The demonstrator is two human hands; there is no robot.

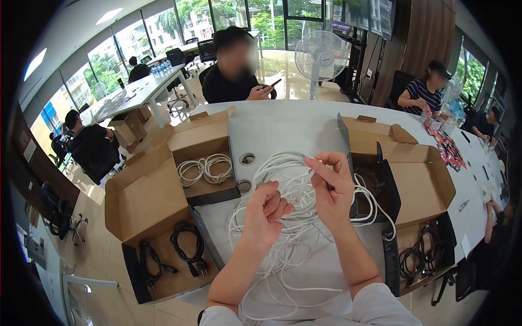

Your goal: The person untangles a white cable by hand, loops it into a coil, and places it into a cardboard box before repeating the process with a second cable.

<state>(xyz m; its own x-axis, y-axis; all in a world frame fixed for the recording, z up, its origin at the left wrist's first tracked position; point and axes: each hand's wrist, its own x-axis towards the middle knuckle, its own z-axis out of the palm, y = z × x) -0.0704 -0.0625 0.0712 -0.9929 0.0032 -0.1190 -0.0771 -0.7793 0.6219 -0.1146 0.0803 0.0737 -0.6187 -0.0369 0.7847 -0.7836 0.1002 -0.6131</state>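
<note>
A large tangled heap of white cable (296, 233) lies on the table in front of me, with loose strands trailing toward my body. Over its left part is my left hand (265, 214), fingers curled in; what they hold, if anything, is hidden. My right hand (333, 187) is raised at the heap's upper right, thumb and forefinger pinched on a strand of the white cable. Left of the heap, an open cardboard box (204, 142) contains coiled white cables (217, 169). White cable loops also hang over the edge of a dark box (383, 179) on the right.
A nearer left box (157, 217) holds black power cords (186, 242); another at right (424, 185) holds black cables (421, 252). Cable holes (247, 159) pierce the white table (283, 122). Across it a person (231, 70) holds a phone. Other people sit at the right end.
</note>
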